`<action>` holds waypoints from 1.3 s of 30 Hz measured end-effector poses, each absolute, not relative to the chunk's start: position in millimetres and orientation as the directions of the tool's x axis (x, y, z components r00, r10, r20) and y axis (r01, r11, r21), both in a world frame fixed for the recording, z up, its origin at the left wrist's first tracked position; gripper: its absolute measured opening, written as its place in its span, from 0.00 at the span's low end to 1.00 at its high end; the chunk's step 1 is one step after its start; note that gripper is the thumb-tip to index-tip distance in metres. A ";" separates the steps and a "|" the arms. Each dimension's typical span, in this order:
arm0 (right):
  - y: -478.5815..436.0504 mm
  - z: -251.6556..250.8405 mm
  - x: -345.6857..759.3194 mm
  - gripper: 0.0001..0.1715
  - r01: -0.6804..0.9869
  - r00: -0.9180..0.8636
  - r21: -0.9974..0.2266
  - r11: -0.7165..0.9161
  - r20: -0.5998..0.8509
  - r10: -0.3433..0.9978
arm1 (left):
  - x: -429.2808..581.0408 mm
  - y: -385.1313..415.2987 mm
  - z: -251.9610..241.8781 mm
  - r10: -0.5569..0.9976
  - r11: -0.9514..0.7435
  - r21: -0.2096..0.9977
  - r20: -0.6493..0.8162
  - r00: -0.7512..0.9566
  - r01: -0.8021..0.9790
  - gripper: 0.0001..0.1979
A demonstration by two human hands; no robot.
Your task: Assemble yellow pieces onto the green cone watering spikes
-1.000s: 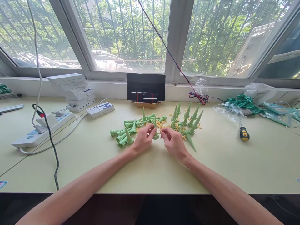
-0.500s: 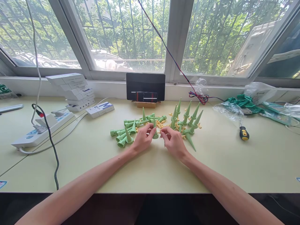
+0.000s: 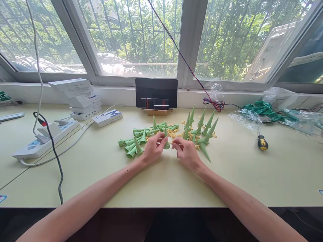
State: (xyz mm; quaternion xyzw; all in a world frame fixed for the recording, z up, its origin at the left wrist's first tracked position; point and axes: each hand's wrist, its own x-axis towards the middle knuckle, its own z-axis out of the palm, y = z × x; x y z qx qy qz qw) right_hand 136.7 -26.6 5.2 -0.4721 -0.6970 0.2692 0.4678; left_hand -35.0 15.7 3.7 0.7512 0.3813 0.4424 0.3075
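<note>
In my left hand point(image 3: 154, 148) a green plastic watering spike point(image 3: 166, 143) stands point up, its wide collar low over the table. My right hand point(image 3: 186, 151) pinches a small yellow valve piece point(image 3: 171, 143) at the spike's right side; whether it sits in the collar I cannot tell. Left of my hands lie several green tubes point(image 3: 130, 148) and loose spike cones point(image 3: 138, 147). Behind my fingers is a heap of yellow valve pieces point(image 3: 173, 133). To the right, several spikes with yellow valves point(image 3: 201, 123) stand upright, and one spike point(image 3: 205, 151) lies tilted toward me.
A black tablet point(image 3: 156, 87) and a phone point(image 3: 157, 104) lean on a stand at the back. Stacked white boxes point(image 3: 82, 97), a flat box point(image 3: 108, 117) and a power strip point(image 3: 47, 139) are left. A screwdriver point(image 3: 262, 143) and plastic bags point(image 3: 262, 111) lie right.
</note>
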 end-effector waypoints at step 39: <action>-23.9 -0.9 139.1 0.13 0.447 -0.172 -0.795 0.410 0.373 0.912 | -41.6 16.6 1.6 0.761 -0.642 0.636 0.464 0.453 0.427 0.10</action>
